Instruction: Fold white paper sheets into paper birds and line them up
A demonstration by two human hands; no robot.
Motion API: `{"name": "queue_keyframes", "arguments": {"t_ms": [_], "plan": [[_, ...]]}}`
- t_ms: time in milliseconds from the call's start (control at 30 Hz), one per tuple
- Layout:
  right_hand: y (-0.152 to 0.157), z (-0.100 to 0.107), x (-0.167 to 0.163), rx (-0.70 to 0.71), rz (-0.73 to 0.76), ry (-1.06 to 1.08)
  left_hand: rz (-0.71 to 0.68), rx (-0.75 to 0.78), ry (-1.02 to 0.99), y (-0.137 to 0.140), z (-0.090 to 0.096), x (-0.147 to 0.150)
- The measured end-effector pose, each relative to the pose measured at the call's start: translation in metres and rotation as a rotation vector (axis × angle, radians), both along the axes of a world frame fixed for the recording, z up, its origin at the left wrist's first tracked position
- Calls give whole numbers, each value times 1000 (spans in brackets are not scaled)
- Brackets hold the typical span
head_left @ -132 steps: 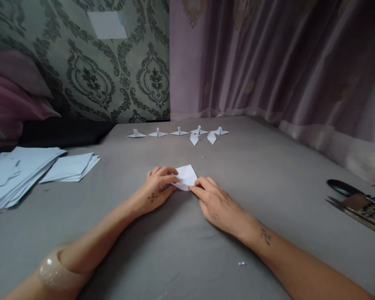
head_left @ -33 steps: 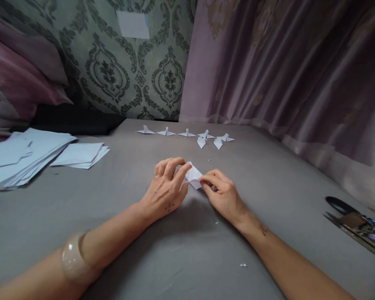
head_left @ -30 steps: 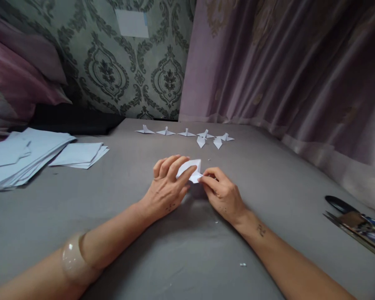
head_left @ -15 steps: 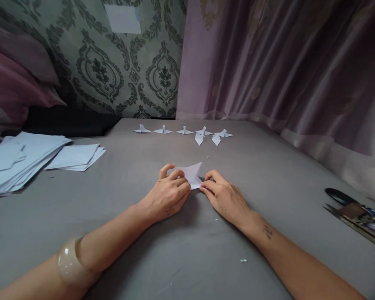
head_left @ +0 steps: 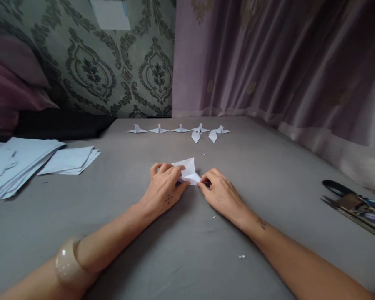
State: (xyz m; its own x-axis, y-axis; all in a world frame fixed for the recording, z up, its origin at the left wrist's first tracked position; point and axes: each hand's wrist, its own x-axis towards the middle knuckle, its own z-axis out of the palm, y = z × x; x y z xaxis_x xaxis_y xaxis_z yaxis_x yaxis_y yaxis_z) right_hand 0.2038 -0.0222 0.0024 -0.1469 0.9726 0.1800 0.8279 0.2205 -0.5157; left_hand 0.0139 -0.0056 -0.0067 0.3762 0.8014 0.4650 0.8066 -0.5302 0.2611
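A partly folded sheet of white paper point(head_left: 187, 166) lies on the grey surface between my hands, its far part standing up as a flap. My left hand point(head_left: 165, 183) is closed on its left side, with thumb and fingers pressing the paper and covering that end. The paper's right corner is pinched between the thumb and fingers of my right hand point(head_left: 217, 187). Beyond my hands a row of folded white paper birds point(head_left: 180, 128) stands on the surface. Two smaller folded paper pieces point(head_left: 196, 136) lie just in front of the row's right end.
To the left lie a big stack of white paper point(head_left: 21, 162) and a smaller stack of cut sheets point(head_left: 68, 160). Black-handled scissors point(head_left: 346, 208) and small items lie at the right edge. Tiny paper scraps point(head_left: 242, 256) dot the surface. A pinkish curtain point(head_left: 237, 62) hangs behind.
The paper's near edge has been lifted and folded, so an opening between its layers now shows. My left thumb has spread away from the fingers. The view has shifted slightly.
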Motion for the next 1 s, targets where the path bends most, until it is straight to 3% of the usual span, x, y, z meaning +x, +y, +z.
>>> {"name": "queue_keyframes", "arguments": {"t_ms": [233,400,533,633,767,1000], "plan": [[-7,5,-2,48,146,-64,101,86,16,2,-4,-9],[-12,8,-4,50,184,-199,35,139,40,4,-7,-15],[-12,8,-4,65,215,-231,56,167,-73,7,-2,-12],[-11,7,-3,80,230,-229,59,95,-168,7,1,-11],[-10,6,-2,85,242,-245,-55,-90,-163,4,-1,-11],[-11,10,0,35,267,-246,-216,-172,-110,3,-5,-6]]}}
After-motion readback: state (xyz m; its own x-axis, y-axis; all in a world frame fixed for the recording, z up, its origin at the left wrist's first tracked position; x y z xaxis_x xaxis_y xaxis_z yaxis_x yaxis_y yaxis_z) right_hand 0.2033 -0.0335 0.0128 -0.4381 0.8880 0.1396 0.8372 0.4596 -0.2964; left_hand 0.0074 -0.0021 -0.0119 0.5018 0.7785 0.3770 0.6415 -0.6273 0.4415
